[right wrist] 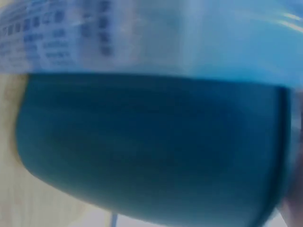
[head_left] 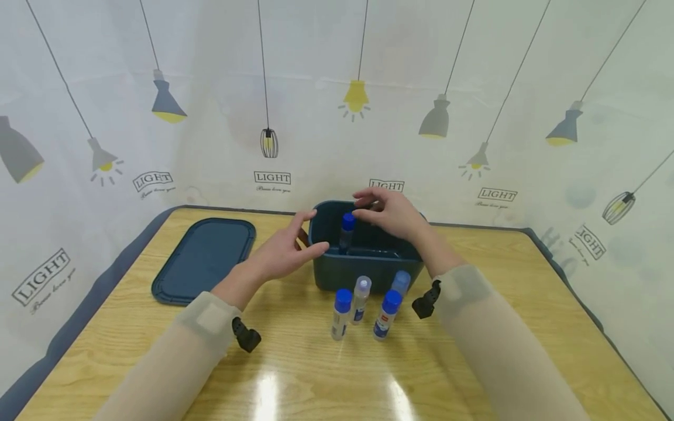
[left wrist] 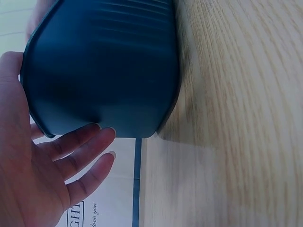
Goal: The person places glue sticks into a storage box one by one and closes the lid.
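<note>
My left hand (head_left: 284, 251) holds the left end of a dark blue plastic bin (head_left: 363, 275), thumb and index finger at its rim. Its other fingers (left wrist: 85, 156) lie against the outer wall in the left wrist view. Inside the bin, toward the left, a clear glue bottle (head_left: 346, 234) with a blue cap stands upright. Over the bin is my right hand (head_left: 389, 213), its thumb tip beside that cap and the fingers loosely bent. A blurred clear bottle (right wrist: 142, 38) with printed text crosses the top of the right wrist view, in front of the bin.
Before the bin several bottles stand on the wooden table (head_left: 295, 362), among them a blue-capped bottle (head_left: 341, 313) and a red-and-blue labelled bottle (head_left: 387, 316). A dark blue lid (head_left: 205, 257) lies flat at the left. Behind hangs a lamp-printed curtain (head_left: 316, 134).
</note>
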A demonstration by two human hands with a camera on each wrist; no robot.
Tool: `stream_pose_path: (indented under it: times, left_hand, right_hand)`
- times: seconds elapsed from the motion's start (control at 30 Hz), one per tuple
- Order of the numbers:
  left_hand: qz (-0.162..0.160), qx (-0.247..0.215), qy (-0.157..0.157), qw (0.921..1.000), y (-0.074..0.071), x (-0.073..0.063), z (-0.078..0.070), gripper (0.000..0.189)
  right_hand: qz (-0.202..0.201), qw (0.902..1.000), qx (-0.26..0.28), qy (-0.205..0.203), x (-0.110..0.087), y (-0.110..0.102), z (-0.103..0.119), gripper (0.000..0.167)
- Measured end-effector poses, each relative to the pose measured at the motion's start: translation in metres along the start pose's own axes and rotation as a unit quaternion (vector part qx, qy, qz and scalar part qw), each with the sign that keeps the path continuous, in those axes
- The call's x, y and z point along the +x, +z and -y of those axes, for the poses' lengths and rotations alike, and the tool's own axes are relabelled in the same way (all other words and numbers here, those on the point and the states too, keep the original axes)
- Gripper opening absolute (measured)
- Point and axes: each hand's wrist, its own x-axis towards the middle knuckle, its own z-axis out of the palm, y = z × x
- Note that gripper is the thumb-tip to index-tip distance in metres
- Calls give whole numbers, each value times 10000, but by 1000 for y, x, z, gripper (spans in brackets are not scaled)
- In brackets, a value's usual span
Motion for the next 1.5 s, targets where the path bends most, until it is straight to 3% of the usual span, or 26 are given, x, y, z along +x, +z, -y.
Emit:
stream_pose_path:
  times: [0.2, 0.4, 0.63, 0.83, 1.07, 1.5]
  left_hand:
    - [-16, 6, -22, 10000, 0, 0, -1, 91]
    - [-45, 67, 8, 10000, -1, 0, -1, 91]
    - [-60, 128, -3, 9999, -2, 0, -1, 91]
    - [-30, 143, -35, 9999, -3, 0, -2, 91]
    - [-29, 78, -33, 10000, -1, -1, -1, 92]
    - [-10, 69, -21, 10000, 2, 0, 1, 92]
  right_hand:
    - [-390, 9988, 169, -249, -25, -23, 13, 40]
    - [-528, 9976, 208, -386, -71, -32, 21, 33]
    - [-438, 9972, 224, -566, -135, -28, 29, 26]
    - [-166, 9971, 230, -710, -174, -13, 25, 26]
    - [224, 9968, 301, -712, -191, 5, 17, 33]
    - [591, 9956, 443, -571, -194, 23, 10, 37]
